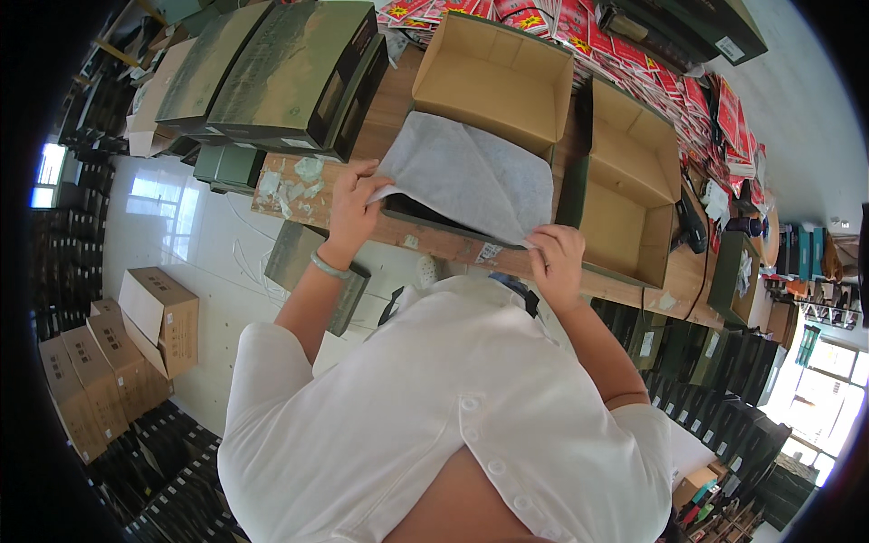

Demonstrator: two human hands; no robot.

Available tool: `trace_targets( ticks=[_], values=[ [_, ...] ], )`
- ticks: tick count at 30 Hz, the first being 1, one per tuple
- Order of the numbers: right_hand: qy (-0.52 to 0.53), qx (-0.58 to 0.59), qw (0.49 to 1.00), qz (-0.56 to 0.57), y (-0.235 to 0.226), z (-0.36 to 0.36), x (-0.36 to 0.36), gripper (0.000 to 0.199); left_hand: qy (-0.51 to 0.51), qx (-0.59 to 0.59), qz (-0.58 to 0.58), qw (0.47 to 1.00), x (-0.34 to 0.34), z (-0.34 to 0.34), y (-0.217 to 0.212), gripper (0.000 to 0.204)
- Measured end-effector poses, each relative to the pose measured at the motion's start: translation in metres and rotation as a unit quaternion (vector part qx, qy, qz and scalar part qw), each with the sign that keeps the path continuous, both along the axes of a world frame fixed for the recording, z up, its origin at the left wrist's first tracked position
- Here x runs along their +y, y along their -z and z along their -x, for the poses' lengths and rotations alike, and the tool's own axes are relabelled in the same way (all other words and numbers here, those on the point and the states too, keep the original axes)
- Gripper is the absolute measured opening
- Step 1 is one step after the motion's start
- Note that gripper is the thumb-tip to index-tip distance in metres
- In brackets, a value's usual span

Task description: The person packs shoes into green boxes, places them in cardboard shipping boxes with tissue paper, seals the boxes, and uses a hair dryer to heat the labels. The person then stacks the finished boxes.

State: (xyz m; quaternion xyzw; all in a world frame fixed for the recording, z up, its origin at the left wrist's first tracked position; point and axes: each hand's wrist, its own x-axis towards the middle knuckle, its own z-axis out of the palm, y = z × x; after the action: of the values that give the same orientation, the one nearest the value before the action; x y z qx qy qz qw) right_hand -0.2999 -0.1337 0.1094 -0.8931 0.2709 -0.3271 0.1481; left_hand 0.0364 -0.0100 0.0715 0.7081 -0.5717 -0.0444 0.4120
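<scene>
A light grey sheet of cloth-like wrapping [471, 167] lies over an open dark green box [425, 215] at the table's front edge. My left hand [356, 201] pinches the sheet's near left corner. At its near right corner, my right hand [557, 258] grips it between thumb and fingers. Between the hands, the near edge of the sheet is lifted a little, with a dark gap under it. The box's lid [493, 77] stands raised behind, its brown cardboard inside showing. Whatever lies beneath the sheet is hidden.
A second open box [625, 231] stands to the right, beside a black hair dryer [692, 226]. Stacked green boxes [290, 77] occupy the table's left. Red printed packets [625, 54] are heaped along the back. Brown cartons [158, 317] sit on the floor at left.
</scene>
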Motion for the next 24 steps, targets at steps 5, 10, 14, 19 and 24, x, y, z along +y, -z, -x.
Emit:
trace_targets(
  ticks=[5,10,14,19,24],
  values=[
    [-0.022,0.194,0.98,-0.044,0.081,0.027,0.004,0.013,0.083,-0.131,-0.089,0.984,0.026,-0.003,0.037,0.023],
    [-0.003,0.282,0.957,-0.068,0.095,0.021,0.008,0.018,0.091,-0.187,-0.154,0.966,0.033,-0.003,0.053,0.028],
    [0.024,0.273,0.96,-0.056,0.042,-0.002,0.01,0.034,0.152,-0.145,-0.167,0.963,0.018,0.006,0.014,0.041],
    [-0.05,0.269,0.947,-0.17,0.061,-0.05,0.007,0.049,0.243,-0.161,-0.238,0.926,-0.012,0.023,0.011,0.044],
    [-0.06,0.321,0.892,-0.312,0.082,-0.058,-0.009,0.063,0.243,-0.223,-0.32,0.888,-0.022,0.019,0.028,0.052]
  ],
)
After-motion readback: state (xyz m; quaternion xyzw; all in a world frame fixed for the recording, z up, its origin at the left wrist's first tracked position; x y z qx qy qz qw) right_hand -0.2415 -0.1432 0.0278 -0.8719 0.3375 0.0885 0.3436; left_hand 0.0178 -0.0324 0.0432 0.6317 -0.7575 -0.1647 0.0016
